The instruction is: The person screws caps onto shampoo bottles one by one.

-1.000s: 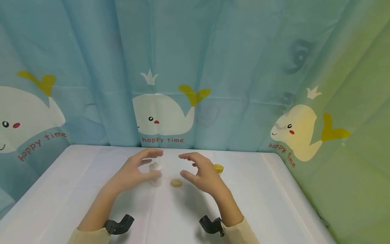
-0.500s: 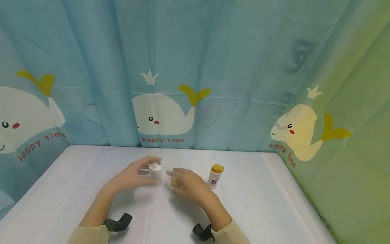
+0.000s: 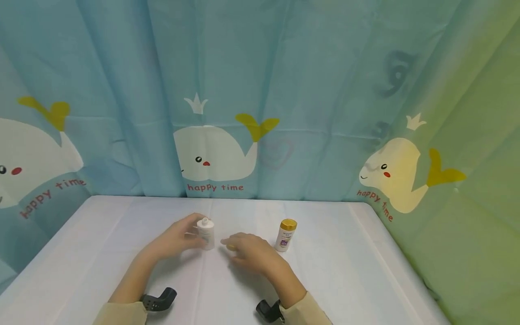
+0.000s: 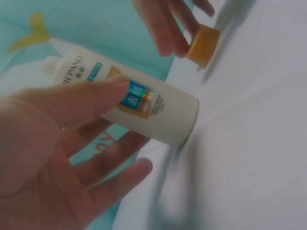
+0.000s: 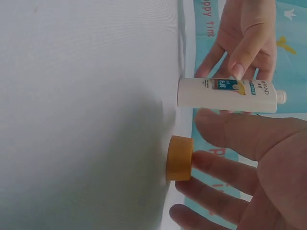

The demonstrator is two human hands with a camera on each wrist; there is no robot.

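A white shampoo bottle (image 3: 206, 234) without a cap stands upright on the table, its narrow neck bare. My left hand (image 3: 178, 238) holds it from the left, thumb over the label and fingers behind, as the left wrist view shows. Just right of the bottle, a round gold cap (image 5: 180, 158) lies on the table. Over this cap is my right hand (image 3: 253, 253), palm down. Its index and middle fingertips (image 5: 204, 160) reach the cap's top, while the thumb stays apart. From the head view, the right hand hides most of the cap.
A second small white bottle (image 3: 284, 239) with a gold cap stands right of my right hand. The white-covered table (image 3: 345, 271) ends at a blue curtain (image 3: 317, 90) printed with whales. Dark camera mounts (image 3: 159, 300) sit on both wrists.
My right hand has come down and left onto the gold cap, uncovering the capped bottle behind it. My left hand has lowered and closed in around the white bottle.
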